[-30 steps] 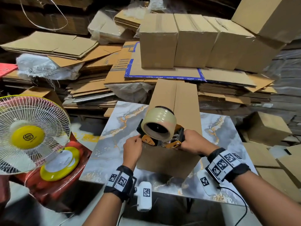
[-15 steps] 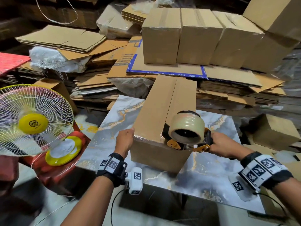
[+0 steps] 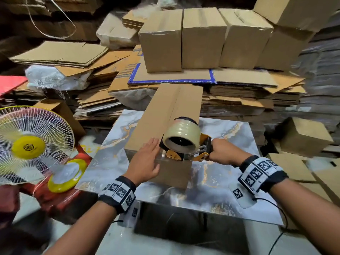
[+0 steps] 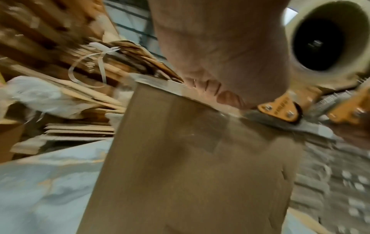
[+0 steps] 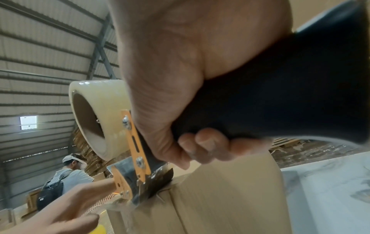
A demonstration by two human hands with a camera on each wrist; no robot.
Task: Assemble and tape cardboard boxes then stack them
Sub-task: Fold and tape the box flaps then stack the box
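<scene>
Marble-pattern table (image 3: 230, 190) carries one long cardboard box (image 3: 165, 115), lying lengthwise away from the person, top seam up. Finished boxes (image 3: 202, 37) are stacked behind on flat cardboard (fan (image 3: 29, 144) off to the left). Tape dispenser (image 3: 184, 142) sits at the box's near top edge, over the seam. Right hand (image 3: 223, 152) is wrapped tight round its handle. Left hand (image 3: 145, 162) lies flat, fingers straight, pressing the box's near end beside the dispenser.

Left hand (image 4: 220, 52) lies flat on the box (image 4: 190, 166) beside the tape dispenser (image 4: 320, 63).
</scene>
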